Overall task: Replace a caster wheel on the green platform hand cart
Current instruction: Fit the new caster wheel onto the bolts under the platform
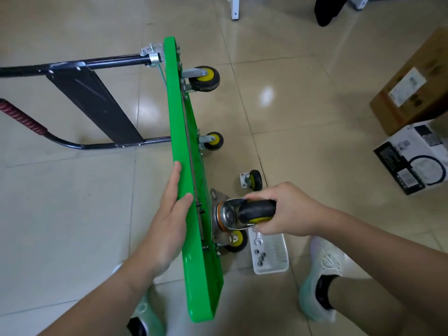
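The cart's black handle (72,144) lies on the tiled floor at the left, and its red grip (21,117) runs out of the frame edge. A dark panel (97,105) spans the two tubes. The green platform (179,132) stands on its long edge, its underside turned to the right. The left hand (167,226) lies flat against the top face with the fingers straight and the thumb resting on the upper rim, steadying it without curling round it. Three casters show on the underside: a far caster (204,78), a middle caster (213,141) and a near caster (236,241), the last half hidden behind what the right hand carries. The right hand (288,209) has its fingers wrapped round the black tyre of the held caster (254,212). Its mounting plate (218,202) faces the platform's underside near short studs, but I cannot tell whether plate and studs touch. A loose caster (253,179) lies on the floor just beyond that hand. Under the wrist a white tray (278,265) holds a few nuts (261,257) and a wrench (258,238), the wrench partly covered by the hand. At the far right a cardboard box (412,93) and a printed box (412,161) are both cut off by the frame.
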{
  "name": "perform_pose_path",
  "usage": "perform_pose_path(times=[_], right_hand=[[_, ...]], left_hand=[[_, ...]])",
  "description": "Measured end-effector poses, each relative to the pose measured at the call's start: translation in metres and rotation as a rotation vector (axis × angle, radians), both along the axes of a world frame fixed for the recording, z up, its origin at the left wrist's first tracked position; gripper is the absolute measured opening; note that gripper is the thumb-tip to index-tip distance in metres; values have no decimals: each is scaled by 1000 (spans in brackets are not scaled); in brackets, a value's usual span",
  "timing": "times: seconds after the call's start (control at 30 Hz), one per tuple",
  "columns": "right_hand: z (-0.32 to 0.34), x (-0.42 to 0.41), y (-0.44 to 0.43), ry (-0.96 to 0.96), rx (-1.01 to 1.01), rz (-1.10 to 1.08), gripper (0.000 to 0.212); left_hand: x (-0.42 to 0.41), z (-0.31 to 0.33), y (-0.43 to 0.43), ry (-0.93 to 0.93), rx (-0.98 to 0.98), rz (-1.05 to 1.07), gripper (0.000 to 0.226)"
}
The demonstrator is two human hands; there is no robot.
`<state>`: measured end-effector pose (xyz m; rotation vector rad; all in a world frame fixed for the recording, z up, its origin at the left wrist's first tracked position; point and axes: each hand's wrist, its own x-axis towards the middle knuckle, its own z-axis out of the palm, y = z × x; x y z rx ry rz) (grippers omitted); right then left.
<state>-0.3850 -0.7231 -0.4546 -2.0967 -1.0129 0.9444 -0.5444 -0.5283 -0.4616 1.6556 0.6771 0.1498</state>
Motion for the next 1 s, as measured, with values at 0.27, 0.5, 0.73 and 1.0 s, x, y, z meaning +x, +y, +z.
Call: perform_pose_path(times=[0.27, 0.5, 0.73, 1.0], right_hand=[[-10, 2, 12, 3, 28, 138, 48], [-21, -2, 23, -8, 43, 139, 48], [-23, -1, 25, 16, 18, 134, 48], [-29, 2, 23, 61, 23, 102, 50]], left_hand=[[-8, -14, -5, -85, -294, 74, 64], [-15, -16, -7, -109, -374, 72, 66], [-14, -11, -8, -93, -359, 55, 72], [-13, -10, -11, -81, -285, 80, 67]])
